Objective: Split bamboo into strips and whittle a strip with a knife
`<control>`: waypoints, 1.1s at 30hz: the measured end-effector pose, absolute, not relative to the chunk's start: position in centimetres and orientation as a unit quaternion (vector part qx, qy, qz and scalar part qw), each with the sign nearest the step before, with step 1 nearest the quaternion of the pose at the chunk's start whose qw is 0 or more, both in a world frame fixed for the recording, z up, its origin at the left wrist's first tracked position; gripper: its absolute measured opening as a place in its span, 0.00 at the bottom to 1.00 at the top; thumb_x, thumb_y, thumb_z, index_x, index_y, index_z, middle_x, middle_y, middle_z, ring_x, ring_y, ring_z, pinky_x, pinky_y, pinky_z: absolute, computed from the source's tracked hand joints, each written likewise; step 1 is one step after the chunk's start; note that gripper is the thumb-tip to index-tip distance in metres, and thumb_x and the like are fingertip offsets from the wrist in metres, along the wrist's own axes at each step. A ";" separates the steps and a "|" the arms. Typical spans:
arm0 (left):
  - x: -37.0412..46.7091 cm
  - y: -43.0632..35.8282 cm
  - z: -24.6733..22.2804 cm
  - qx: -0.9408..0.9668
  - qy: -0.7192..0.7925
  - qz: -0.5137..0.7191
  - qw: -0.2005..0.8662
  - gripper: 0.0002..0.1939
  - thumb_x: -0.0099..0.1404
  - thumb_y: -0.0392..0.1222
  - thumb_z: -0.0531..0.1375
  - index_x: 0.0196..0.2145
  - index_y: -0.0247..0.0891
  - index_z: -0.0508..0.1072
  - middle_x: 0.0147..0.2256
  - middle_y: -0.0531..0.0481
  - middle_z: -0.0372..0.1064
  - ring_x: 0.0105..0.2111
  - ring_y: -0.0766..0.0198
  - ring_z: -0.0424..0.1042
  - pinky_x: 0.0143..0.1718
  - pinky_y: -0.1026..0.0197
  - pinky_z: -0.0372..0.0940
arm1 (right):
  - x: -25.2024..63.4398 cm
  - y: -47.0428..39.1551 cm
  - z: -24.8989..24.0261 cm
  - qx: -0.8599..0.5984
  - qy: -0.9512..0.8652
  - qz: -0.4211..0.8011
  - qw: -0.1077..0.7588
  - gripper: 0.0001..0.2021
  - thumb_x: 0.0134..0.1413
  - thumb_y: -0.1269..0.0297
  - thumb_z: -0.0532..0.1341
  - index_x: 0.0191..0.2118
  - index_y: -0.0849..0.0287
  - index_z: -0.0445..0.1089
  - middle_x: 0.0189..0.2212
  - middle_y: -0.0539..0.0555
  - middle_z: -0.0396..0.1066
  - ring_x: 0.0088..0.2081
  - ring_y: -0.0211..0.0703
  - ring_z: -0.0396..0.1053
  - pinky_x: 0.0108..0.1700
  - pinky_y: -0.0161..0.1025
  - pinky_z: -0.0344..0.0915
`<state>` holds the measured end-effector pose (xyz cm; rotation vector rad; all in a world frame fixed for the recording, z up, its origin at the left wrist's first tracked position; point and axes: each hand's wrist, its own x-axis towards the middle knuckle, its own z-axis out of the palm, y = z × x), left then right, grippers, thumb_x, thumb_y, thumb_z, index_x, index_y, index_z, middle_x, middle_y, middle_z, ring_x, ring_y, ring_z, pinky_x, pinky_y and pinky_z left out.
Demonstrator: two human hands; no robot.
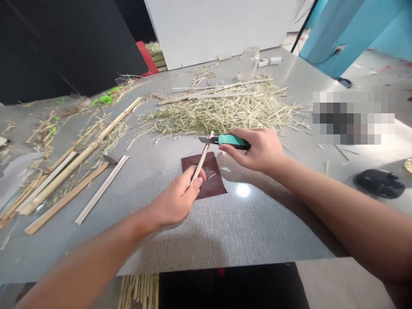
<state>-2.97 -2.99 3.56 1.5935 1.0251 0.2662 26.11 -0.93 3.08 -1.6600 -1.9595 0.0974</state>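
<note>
Now bamboo strip (202, 158) pinched in left hand (178, 197), knife (225, 140) at tip.

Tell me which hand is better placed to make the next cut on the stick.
Right. The right hand already grips the green knife, its blade resting against the stick's upper end. The left hand is busy pinching the stick upright over the brown mat.
</note>
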 end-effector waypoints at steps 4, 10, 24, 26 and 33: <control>-3.3 -2.3 3.6 0.688 0.450 0.110 0.558 0.22 0.82 0.63 0.50 0.53 0.42 0.66 0.19 0.63 0.55 0.16 0.73 0.55 0.19 0.68 0.51 | 26.0 -0.9 3.3 -0.624 -0.728 -0.017 0.282 0.35 0.69 0.27 0.55 0.46 0.57 0.80 0.36 0.58 0.77 0.37 0.40 0.69 0.38 0.39 0.51; -3.6 -1.9 4.7 0.702 0.457 0.088 0.539 0.22 0.82 0.62 0.51 0.55 0.42 0.66 0.18 0.64 0.53 0.16 0.73 0.55 0.20 0.69 0.51 | 28.5 0.6 3.7 -0.663 -0.683 0.004 0.306 0.37 0.69 0.24 0.54 0.43 0.58 0.78 0.29 0.58 0.73 0.31 0.38 0.64 0.36 0.39 0.54; -2.7 -2.1 2.3 0.591 0.401 0.172 0.678 0.28 0.80 0.70 0.50 0.45 0.40 0.68 0.15 0.60 0.64 0.12 0.70 0.58 0.15 0.69 0.58 | 25.4 -1.5 2.3 -0.622 -0.723 0.051 0.297 0.36 0.68 0.26 0.54 0.41 0.59 0.73 0.29 0.56 0.71 0.29 0.35 0.60 0.35 0.37 0.50; -2.8 -2.6 2.6 0.597 0.413 0.171 0.666 0.29 0.79 0.71 0.50 0.48 0.40 0.68 0.15 0.61 0.63 0.12 0.70 0.58 0.15 0.70 0.58 | 25.1 -1.8 2.3 -0.618 -0.732 0.059 0.281 0.36 0.68 0.25 0.53 0.42 0.59 0.74 0.29 0.55 0.72 0.29 0.35 0.61 0.35 0.37 0.50; -2.9 -2.4 3.0 0.615 0.436 0.127 0.644 0.28 0.79 0.72 0.48 0.42 0.42 0.62 0.15 0.60 0.65 0.12 0.70 0.58 0.14 0.70 0.59 | 25.6 -1.7 2.4 -0.607 -0.746 0.019 0.274 0.36 0.68 0.26 0.55 0.45 0.58 0.78 0.34 0.57 0.76 0.34 0.39 0.68 0.37 0.38 0.51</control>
